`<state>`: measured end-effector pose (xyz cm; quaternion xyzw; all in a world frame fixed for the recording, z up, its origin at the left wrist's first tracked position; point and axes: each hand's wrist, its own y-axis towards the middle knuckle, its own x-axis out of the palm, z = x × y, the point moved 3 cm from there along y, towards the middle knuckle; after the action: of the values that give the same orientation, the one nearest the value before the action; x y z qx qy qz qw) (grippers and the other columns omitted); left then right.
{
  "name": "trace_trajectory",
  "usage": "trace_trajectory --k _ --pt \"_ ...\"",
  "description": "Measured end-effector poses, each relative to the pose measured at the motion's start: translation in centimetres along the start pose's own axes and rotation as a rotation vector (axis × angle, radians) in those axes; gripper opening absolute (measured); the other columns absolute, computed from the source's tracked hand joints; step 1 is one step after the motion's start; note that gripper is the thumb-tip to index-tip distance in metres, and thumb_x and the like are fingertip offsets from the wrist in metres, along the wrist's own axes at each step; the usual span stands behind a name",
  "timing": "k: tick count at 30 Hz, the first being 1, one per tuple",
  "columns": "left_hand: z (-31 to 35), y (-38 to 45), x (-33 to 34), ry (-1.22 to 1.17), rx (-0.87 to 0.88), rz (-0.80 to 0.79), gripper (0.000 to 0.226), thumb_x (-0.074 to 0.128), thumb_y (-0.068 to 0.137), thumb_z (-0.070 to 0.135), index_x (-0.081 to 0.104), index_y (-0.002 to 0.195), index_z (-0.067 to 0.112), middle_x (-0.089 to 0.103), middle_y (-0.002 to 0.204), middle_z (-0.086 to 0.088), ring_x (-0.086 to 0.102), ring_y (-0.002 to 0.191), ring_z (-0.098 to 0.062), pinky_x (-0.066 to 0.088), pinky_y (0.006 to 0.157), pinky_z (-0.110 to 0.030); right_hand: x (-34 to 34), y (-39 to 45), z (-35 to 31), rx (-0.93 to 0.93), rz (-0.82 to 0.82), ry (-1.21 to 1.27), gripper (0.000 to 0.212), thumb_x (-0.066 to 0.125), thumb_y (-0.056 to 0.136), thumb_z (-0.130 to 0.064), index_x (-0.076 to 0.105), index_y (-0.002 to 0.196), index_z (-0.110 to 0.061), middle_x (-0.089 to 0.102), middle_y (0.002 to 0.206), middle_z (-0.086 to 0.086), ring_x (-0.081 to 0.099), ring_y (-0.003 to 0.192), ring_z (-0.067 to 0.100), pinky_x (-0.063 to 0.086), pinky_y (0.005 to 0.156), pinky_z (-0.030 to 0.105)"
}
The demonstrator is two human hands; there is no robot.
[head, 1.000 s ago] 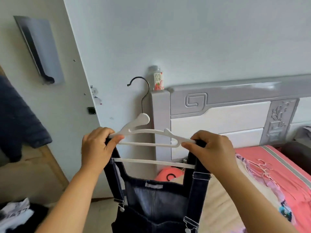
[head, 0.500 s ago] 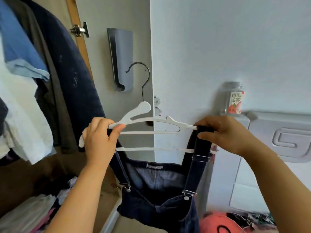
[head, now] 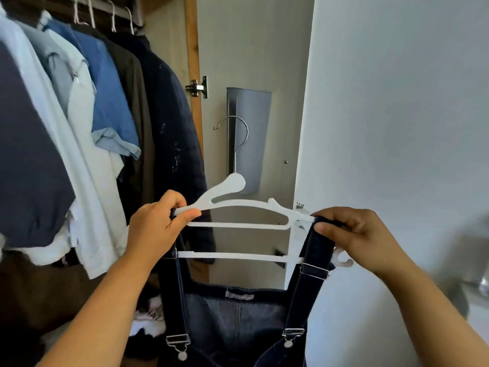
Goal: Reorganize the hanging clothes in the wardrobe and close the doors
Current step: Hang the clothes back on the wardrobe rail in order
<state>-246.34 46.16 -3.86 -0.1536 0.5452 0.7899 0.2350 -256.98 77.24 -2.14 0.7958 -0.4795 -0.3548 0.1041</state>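
White plastic forms the hanger (head: pixel 238 205) that the person holds level in front of the open wardrobe, its metal hook (head: pixel 239 139) rising free in the air and caught on nothing. The left hand (head: pixel 156 229) grips the hanger's left end, thumb on top and fingers curled round the arm, with the left strap (head: pixel 180 284) of the dark denim overalls (head: pixel 238 319) trapped beneath it. The right hand (head: pixel 354 237) pinches the right strap (head: pixel 315 260) between thumb and fingers at the hanger's right end, where the strap loops over the arm. The two hands are well apart, one at each end. Both straps run down past the hanger's lower bar to silver buckles at the bib, and the overalls hang below the hanger toward the bottom edge of the view. To the left, clothes (head: pixel 111 102) hang close together from the wardrobe rail (head: pixel 105 9): pale blue and white shirts, a blue one, then dark jackets nearest the wardrobe's wooden side panel (head: pixel 193 49). A hinge (head: pixel 197 87) on that panel carries the open door (head: pixel 277 62), seen from its inner face, with a grey pocket (head: pixel 251 123) fixed to it behind the hook. A pale wall (head: pixel 397 102) fills the right side.
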Motion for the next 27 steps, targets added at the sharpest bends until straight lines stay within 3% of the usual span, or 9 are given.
trace_trajectory --k 5,11,16,18,20,21,23,25,27 --pt "-3.6 1.1 -1.4 0.096 0.026 0.038 0.036 0.050 0.083 0.060 0.043 0.072 0.027 0.042 0.069 0.013 0.041 0.059 -0.013 0.032 0.052 -0.019 3.8 4.7 0.6 -0.126 -0.058 -0.080 0.017 0.061 0.089 -0.011 0.067 0.080 -0.024 0.064 0.076 -0.009 0.058 0.070 0.009 0.043 0.062 0.012" --pt "-8.7 3.0 -4.1 0.143 -0.065 0.151 0.047 0.050 0.080 0.067 0.056 0.073 0.021 0.052 0.064 0.007 0.048 0.072 -0.007 0.032 0.054 -0.016 8.7 10.7 -0.3 -0.238 -0.156 -0.119 0.018 0.060 0.089 -0.017 0.063 0.077 -0.029 0.058 0.058 -0.011 0.050 0.050 0.007 0.036 0.049 0.013" --pt "-13.1 4.6 -7.0 0.196 -0.103 0.174 0.027 0.055 0.080 0.057 0.052 0.068 0.033 0.055 0.071 0.018 0.050 0.067 -0.005 0.034 0.051 -0.015 13.5 15.6 -2.0 -0.306 -0.225 -0.061 0.017 0.062 0.089 -0.015 0.067 0.081 -0.030 0.058 0.054 -0.007 0.043 0.043 0.005 0.035 0.045 0.013" --pt "-15.4 5.0 -8.3 0.216 -0.124 0.223 0.032 0.053 0.081 0.058 0.052 0.067 0.029 0.052 0.063 0.011 0.049 0.065 -0.009 0.034 0.053 -0.019 15.8 17.3 -3.3 -0.331 -0.289 -0.035 0.008 0.065 0.086 -0.031 0.068 0.087 -0.038 0.063 0.060 -0.001 0.043 0.041 0.006 0.040 0.046 0.020" --pt "-17.6 5.3 -9.5 0.260 -0.127 0.289 0.040 0.051 0.083 0.061 0.052 0.068 0.025 0.051 0.062 0.011 0.048 0.064 -0.014 0.037 0.058 -0.026 18.2 19.1 -4.4 -0.379 -0.373 -0.057 0.033 0.058 0.071 -0.070 0.063 0.097 -0.050 0.068 0.071 0.003 0.052 0.045 0.014 0.049 0.054 0.030" --pt "-18.7 5.5 -10.2 0.284 -0.133 0.318 0.038 0.047 0.083 0.059 0.052 0.069 0.024 0.051 0.066 0.012 0.047 0.065 -0.013 0.038 0.062 -0.030 19.4 19.8 -5.0 -0.399 -0.403 -0.077 0.041 0.053 0.067 -0.078 0.062 0.097 -0.051 0.069 0.074 -0.001 0.057 0.049 0.015 0.052 0.057 0.033" --pt "-20.7 5.9 -11.7 0.330 -0.161 0.375 0.032 0.043 0.083 0.056 0.052 0.073 0.027 0.049 0.073 0.014 0.047 0.073 -0.016 0.039 0.071 -0.035 21.9 21.6 -6.6 -0.452 -0.378 -0.090 0.011 0.064 0.078 -0.055 0.062 0.088 -0.050 0.067 0.070 -0.009 0.053 0.045 0.009 0.050 0.054 0.028" --pt "-22.3 6.5 -13.3 0.389 -0.198 0.427 0.035 0.043 0.084 0.055 0.056 0.078 0.024 0.048 0.080 0.012 0.047 0.082 -0.019 0.039 0.076 -0.035 24.1 23.1 -8.4 -0.522 -0.316 -0.035 0.021 0.066 0.085 -0.028 0.061 0.086 -0.048 0.065 0.068 -0.016 0.048 0.040 0.006 0.045 0.047 0.020" --pt "-23.3 7.1 -15.0 0.473 -0.238 0.482 0.042 0.050 0.086 0.056 0.061 0.086 0.015 0.052 0.086 0.007 0.048 0.087 -0.021 0.037 0.079 -0.034 26.0 24.5 -9.9 -0.541 -0.281 0.033 0.025 0.068 0.083 -0.023 0.062 0.085 -0.047 0.066 0.072 -0.023 0.052 0.042 0.005 0.047 0.049 0.017"
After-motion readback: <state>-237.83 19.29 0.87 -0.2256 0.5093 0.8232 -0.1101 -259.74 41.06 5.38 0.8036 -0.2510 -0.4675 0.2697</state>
